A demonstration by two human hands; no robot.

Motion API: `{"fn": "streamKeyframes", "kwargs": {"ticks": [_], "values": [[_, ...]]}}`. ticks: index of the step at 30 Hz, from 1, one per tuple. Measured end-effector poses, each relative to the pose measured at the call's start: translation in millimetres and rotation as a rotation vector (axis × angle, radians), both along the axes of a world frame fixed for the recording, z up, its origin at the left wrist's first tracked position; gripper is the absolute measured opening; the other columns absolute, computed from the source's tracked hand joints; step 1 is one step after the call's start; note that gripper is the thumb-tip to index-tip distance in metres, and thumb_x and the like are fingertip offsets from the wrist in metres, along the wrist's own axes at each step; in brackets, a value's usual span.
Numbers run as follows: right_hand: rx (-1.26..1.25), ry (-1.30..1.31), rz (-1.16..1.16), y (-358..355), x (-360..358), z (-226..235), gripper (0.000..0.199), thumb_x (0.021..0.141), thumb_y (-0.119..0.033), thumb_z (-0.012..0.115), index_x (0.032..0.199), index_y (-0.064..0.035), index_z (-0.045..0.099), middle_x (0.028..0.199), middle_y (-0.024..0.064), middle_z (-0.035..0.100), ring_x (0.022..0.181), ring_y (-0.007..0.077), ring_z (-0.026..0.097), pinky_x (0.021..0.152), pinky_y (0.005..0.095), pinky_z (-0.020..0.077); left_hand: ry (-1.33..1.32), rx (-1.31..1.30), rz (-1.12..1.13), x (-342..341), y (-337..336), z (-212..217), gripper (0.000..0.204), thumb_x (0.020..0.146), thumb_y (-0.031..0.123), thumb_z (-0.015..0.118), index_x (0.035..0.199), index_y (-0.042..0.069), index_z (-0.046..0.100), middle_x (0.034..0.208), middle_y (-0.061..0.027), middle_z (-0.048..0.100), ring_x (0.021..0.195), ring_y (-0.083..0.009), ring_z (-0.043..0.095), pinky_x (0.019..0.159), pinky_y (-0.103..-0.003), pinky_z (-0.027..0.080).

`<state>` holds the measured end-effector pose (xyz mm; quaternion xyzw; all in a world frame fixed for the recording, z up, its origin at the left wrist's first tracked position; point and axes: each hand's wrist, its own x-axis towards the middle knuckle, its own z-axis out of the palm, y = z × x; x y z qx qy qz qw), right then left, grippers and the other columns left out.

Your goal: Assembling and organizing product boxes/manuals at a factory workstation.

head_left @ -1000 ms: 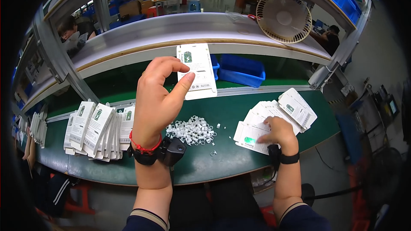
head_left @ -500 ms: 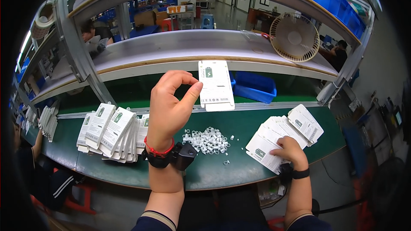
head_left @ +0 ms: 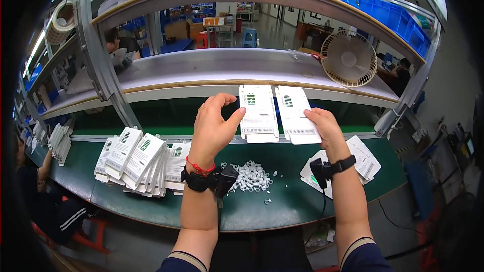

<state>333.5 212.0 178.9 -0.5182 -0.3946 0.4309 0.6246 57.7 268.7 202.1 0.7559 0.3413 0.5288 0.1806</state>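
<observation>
My left hand pinches the left edge of a flat white box with green printing, raised above the table. Beside it, my right hand grips a second flat white box of the same kind by its right edge. The two boxes are held side by side, a narrow gap between their tops. Below them lies a heap of small white plastic rings. A stack of flat white boxes stands on the left, and more flat white boxes lie on the right, partly hidden by my right wrist.
The green table has a shelf rack behind it, with a round fan cover on its middle shelf. Blue bins sit on the top shelf. At the far left, a co-worker's arm is near another stack of boxes.
My right hand has lifted a flat box from the right-hand pile and brought it beside the one in my left hand. The view has tilted slightly upward.
</observation>
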Motion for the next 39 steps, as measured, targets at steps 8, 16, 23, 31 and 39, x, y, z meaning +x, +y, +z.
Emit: {"fn": "streamKeyframes", "kwargs": {"ticks": [8, 16, 23, 31, 39], "values": [[-0.01, 0.135, 0.006, 23.4, -31.4, 14.2, 0.016, 0.087, -0.005, 0.053, 0.097, 0.0079, 0.054, 0.086, 0.0157, 0.064, 0.07, 0.0191, 0.066, 0.063, 0.0293, 0.0557, 0.025, 0.008, -0.018, -6.2, -2.3, 4.6, 0.032, 0.077, 0.027, 0.066, 0.094, 0.0, 0.062, 0.095, -0.015, 0.061, 0.092, -0.0306, 0.056, 0.082, -0.038, 0.042], [-0.025, 0.077, 0.046, 30.2, -21.9, 17.8, 0.022, 0.084, -0.002, 0.052, 0.1, 0.0126, 0.055, 0.09, 0.0196, 0.063, 0.074, 0.0241, 0.066, 0.064, 0.0332, 0.0553, 0.031, 0.01, -0.027, -5.1, -4.5, 5.0, 0.03, 0.077, 0.027, 0.066, 0.092, 0.001, 0.063, 0.093, -0.0152, 0.061, 0.089, -0.0304, 0.055, 0.082, -0.038, 0.041], [-0.018, 0.059, 0.03, 30.3, -20.8, 27.5, 0.017, 0.085, -0.005, 0.053, 0.091, 0.0098, 0.056, 0.083, 0.0163, 0.063, 0.066, 0.0209, 0.066, 0.056, 0.0308, 0.0547, 0.068, 0.073, -0.005, -6.0, -5.2, 5.4, 0.027, 0.078, 0.02, 0.067, 0.093, -0.002, 0.063, 0.091, -0.0128, 0.061, 0.087, -0.0229, 0.057, 0.078, -0.032, 0.045], [-0.061, 0.088, 0.041, 33.7, -15.1, 33.5, 0.021, 0.085, -0.004, 0.052, 0.097, 0.0125, 0.054, 0.089, 0.0194, 0.063, 0.072, 0.0247, 0.067, 0.061, 0.0347, 0.0555, 0.03, 0.013, -0.018, -6.6, -4.9, 5.0, 0.03, 0.077, 0.027, 0.066, 0.091, 0.001, 0.064, 0.094, -0.0154, 0.061, 0.09, -0.0311, 0.055, 0.082, -0.038, 0.042], [-0.031, 0.109, 0.048, 35.9, -15.2, 36.7, 0.024, 0.084, -0.004, 0.051, 0.098, 0.0157, 0.053, 0.093, 0.0222, 0.062, 0.076, 0.0279, 0.067, 0.062, 0.0375, 0.0556, 0.042, 0.024, -0.027, -5.0, -6.3, 5.5, 0.029, 0.077, 0.026, 0.066, 0.092, 0.0, 0.064, 0.094, -0.0152, 0.061, 0.089, -0.0308, 0.055, 0.081, -0.038, 0.042]]}}
